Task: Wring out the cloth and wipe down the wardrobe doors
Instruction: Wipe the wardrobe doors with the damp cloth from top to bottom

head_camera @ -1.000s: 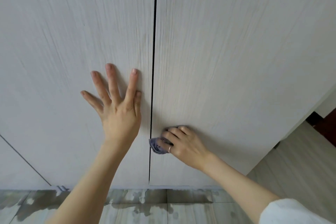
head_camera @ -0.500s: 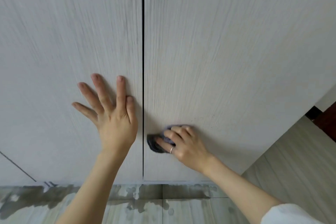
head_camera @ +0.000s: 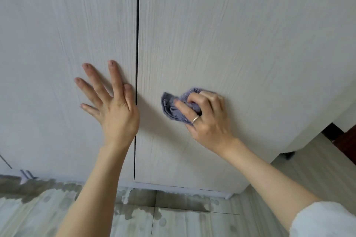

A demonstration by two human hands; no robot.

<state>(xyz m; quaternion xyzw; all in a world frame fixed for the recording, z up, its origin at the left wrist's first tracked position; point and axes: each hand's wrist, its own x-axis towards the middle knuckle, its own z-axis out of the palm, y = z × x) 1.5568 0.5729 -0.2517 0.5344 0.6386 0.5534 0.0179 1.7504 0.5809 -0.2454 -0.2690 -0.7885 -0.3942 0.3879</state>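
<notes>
A small lavender terry cloth [head_camera: 174, 107] sits bunched and creased, pressed flat against the right-hand pale grey wood-grain wardrobe door [head_camera: 240, 44], low down and near the dark vertical seam. The matching left-hand wardrobe door [head_camera: 57, 34] hangs shut beside it, edges level, grain running upright.

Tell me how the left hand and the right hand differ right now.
The left hand is flat, fingers spread; the right hand is curled. The left hand holds nothing; the right hand bunches a purple cloth. The left hand rests on the left door; the right hand works on the right door. The right hand wears a ring; no ring shows on the left hand. Both press against the wardrobe, on either side of the gap.
</notes>
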